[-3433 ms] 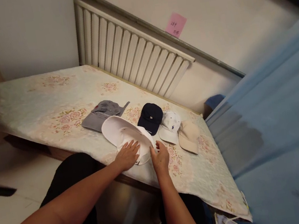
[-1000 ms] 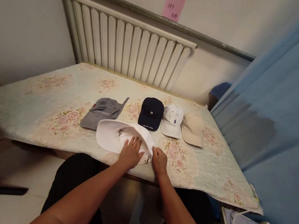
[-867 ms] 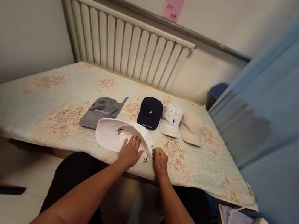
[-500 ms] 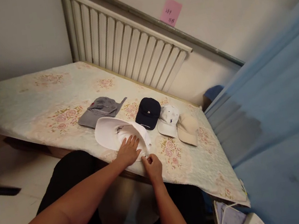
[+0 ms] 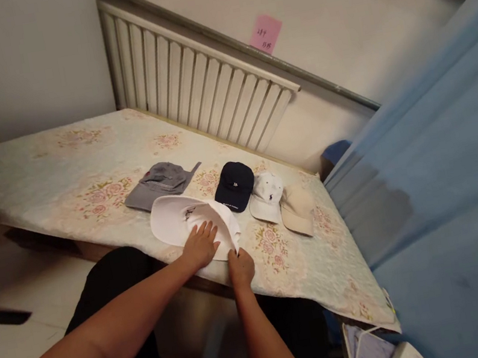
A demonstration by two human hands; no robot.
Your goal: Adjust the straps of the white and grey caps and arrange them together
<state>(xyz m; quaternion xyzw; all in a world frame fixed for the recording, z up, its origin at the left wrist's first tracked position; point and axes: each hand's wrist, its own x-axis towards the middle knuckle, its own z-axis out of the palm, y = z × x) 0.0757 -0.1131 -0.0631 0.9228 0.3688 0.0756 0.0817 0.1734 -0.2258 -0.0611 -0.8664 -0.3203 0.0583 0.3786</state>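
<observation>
A white wide-brimmed hat [image 5: 177, 220] lies at the near edge of a floral-covered table [image 5: 59, 172]. My left hand [image 5: 199, 245] rests flat on its crown, fingers spread. Just to the right, my right hand [image 5: 241, 266] is closed in a pinch on the hat's near right edge. Behind the white hat lie a grey cap [image 5: 159, 182], a navy cap [image 5: 234, 184], a white cap [image 5: 266, 196] and a beige cap [image 5: 296, 208] in a row.
A white slatted radiator cover [image 5: 199, 81] leans against the wall behind the table, with a pink note [image 5: 265, 33] above it. A blue curtain [image 5: 439, 170] fills the right side. Pale items [image 5: 373, 355] lie on the floor at bottom right.
My right hand has slid left and nearer along the hat's edge and closed into a pinch on it. My left hand stays flat on the crown.
</observation>
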